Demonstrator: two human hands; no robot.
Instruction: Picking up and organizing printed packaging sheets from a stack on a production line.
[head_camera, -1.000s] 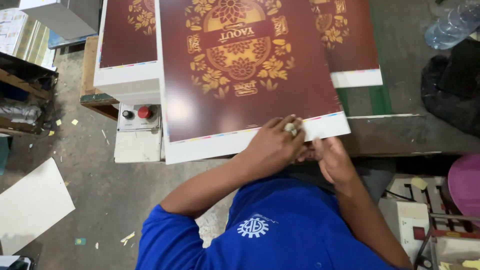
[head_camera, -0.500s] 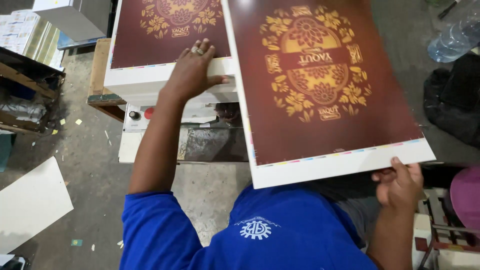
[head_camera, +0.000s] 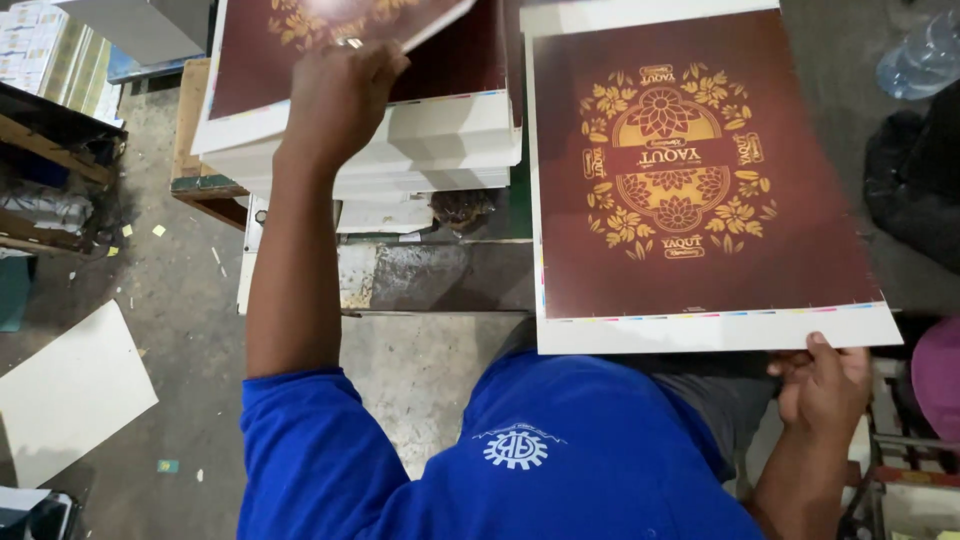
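A large maroon printed sheet (head_camera: 700, 180) with a gold flower pattern and white margins lies flat at the right. My right hand (head_camera: 825, 385) grips its near right corner, thumb on the white margin. To the left stands a thick stack of the same sheets (head_camera: 420, 140). My left hand (head_camera: 340, 95) reaches up over it with the arm stretched out. Its fingers are closed on the edge of the top sheet (head_camera: 300, 20), which is raised off the stack. My blue shirt fills the bottom of the view.
A wooden pallet (head_camera: 195, 130) carries the stack. A white board (head_camera: 70, 390) lies on the littered floor at the left. A plastic bottle (head_camera: 925, 55) and a dark bag (head_camera: 915, 170) sit at the right, with a pink object (head_camera: 940, 380) at the right edge.
The sheet both hands held in front of me has moved right, now held by the right hand alone. My left hand went to the stack and lifted its top sheet.
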